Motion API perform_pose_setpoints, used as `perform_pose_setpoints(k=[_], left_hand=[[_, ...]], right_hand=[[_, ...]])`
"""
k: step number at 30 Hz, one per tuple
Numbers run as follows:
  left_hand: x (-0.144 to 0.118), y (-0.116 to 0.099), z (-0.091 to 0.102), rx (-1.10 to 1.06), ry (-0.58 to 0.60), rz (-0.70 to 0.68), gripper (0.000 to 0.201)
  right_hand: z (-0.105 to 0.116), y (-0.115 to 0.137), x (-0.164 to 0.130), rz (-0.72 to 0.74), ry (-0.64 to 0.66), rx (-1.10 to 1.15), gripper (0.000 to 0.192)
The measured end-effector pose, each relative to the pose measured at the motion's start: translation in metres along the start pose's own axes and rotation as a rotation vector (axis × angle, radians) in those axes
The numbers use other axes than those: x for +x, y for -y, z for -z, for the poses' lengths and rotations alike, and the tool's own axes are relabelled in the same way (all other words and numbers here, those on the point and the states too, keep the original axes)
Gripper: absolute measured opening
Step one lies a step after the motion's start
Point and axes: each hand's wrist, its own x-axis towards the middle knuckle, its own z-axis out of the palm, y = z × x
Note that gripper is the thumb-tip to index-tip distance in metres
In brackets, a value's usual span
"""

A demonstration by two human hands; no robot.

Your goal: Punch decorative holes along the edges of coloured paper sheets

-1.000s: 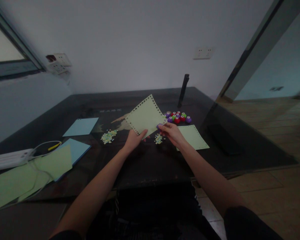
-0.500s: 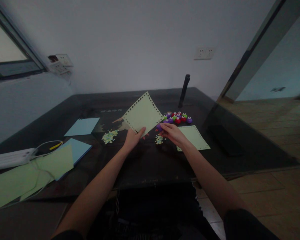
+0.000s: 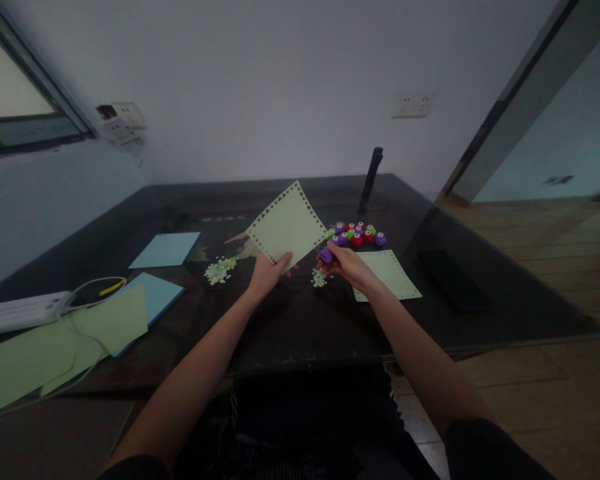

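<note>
**Punched green sheet held up, small purple punch at its right corner**

Left hand (image 3: 267, 275): fingers and thumb pinch the lower corner of a pale green square paper sheet with a row of small punched holes along its edges (image 3: 287, 225). The sheet is lifted off the dark glossy tabletop (image 3: 300, 320) and stands tilted, one corner pointing up.

Right hand (image 3: 347, 264): fingertips closed around a small purple plastic craft punch (image 3: 326, 255), held just beside the sheet's right corner; whether punch and paper touch cannot be told.

Below the hands: a small heap of pale paper confetti (image 3: 319, 278) lies on the table, and a larger scatter of confetti (image 3: 219, 270) sits left of the left hand.

Behind the right hand: a cluster of red, purple and green punches (image 3: 358, 234). Right of it, a second green sheet with punched edges (image 3: 389, 274) lies flat.

Far left: two light blue paper squares (image 3: 165, 249), plain green sheets (image 3: 55, 347) and a white power strip with cable (image 3: 20, 311).
</note>
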Motion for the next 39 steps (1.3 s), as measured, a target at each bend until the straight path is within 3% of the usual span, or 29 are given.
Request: perform_pose_setpoints(k=[8, 14, 25, 39], left_hand=[[0.001, 0.005, -0.001, 0.029, 0.006, 0.007, 0.028], [0.001, 0.005, 0.001, 0.069, 0.014, -0.005, 0.031], [0.0, 0.005, 0.0, 0.055, 0.018, 0.004, 0.031], [0.001, 0.004, 0.0, 0.05, 0.025, 0.009, 0.028]], right_hand=[[0.004, -0.01, 0.007, 0.081, -0.044, -0.45, 0.051], [0.005, -0.006, 0.004, 0.121, -0.035, -0.61, 0.05], [0.006, -0.011, 0.007, 0.086, -0.059, -0.489, 0.053], [0.007, -0.003, 0.003, 0.163, -0.121, -0.693, 0.051]])
